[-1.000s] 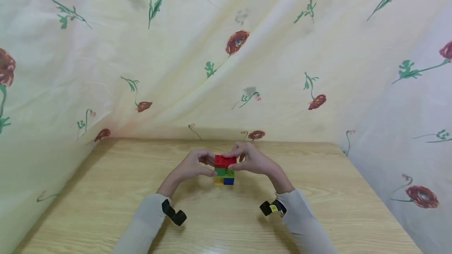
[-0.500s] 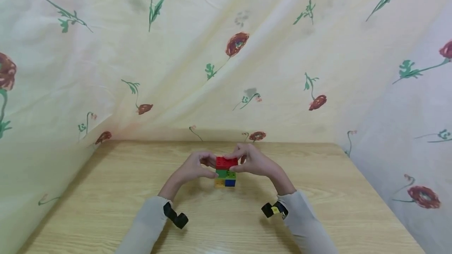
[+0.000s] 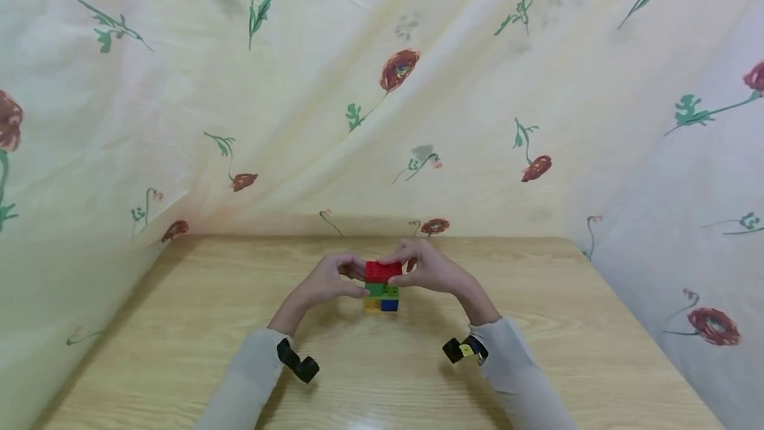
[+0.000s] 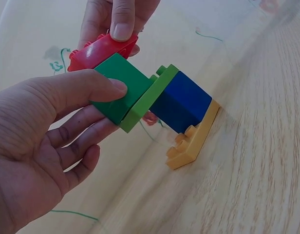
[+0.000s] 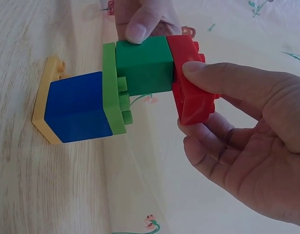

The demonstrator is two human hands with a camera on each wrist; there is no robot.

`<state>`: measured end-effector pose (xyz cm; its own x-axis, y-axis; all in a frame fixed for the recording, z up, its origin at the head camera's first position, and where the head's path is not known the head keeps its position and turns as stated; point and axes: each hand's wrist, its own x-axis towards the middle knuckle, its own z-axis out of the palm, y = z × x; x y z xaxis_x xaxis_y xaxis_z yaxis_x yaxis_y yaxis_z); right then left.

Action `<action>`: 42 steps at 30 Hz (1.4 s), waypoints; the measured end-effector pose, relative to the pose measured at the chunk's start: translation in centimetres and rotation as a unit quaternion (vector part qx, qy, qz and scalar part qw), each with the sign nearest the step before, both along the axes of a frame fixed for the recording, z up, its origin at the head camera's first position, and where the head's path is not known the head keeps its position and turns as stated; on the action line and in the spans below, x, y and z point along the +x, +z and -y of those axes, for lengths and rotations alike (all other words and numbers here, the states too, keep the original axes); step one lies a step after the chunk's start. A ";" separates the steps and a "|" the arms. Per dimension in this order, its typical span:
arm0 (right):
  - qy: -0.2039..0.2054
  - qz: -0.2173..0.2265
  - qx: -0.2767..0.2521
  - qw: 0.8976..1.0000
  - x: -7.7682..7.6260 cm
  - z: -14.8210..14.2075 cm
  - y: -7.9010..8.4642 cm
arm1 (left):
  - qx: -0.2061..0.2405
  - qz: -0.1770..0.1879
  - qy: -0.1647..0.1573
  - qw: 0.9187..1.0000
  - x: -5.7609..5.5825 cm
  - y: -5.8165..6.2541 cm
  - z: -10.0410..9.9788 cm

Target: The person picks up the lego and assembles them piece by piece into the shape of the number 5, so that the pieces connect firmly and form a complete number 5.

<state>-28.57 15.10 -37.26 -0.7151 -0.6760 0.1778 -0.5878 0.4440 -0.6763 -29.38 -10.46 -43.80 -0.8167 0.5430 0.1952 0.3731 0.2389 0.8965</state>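
Observation:
A small stack of toy building bricks stands on the table between both hands. At its bottom lies a flat yellow brick, with a blue brick on one end. Above that sits a thin light green plate, then a dark green brick. The red brick is on top, its free end jutting out past the dark green one. My left hand pinches the dark green brick between thumb and fingers. My right hand grips the red brick, thumb on its near side.
The wooden table carries the stack near its back edge. A flowered cloth hangs behind and along both sides. Each sleeve has a black wrist camera strapped on.
Both hands keep the same hold and the stack looks unaltered. Only a slight shift of the whole head view shows.

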 end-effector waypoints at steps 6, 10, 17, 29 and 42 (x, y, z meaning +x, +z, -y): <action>-0.004 -0.006 0.006 1.000 -0.2 -0.1 0.2 | 0.008 0.004 -0.001 1.000 -0.4 0.2 -0.2; -0.005 -0.012 0.011 1.000 -0.2 -0.1 0.2 | 0.014 0.005 0.000 1.000 -0.5 0.1 -0.2; 0.000 -0.009 0.002 1.000 0.0 -0.2 0.4 | 0.009 0.004 0.005 1.000 -0.5 0.1 -0.3; -0.007 -0.002 0.005 1.000 -0.1 -0.3 0.6 | 0.011 -0.002 0.012 1.000 -0.3 0.3 -0.7; -0.005 0.000 0.018 1.000 0.2 -0.1 0.4 | 0.004 0.008 0.006 1.000 0.2 -0.2 -0.3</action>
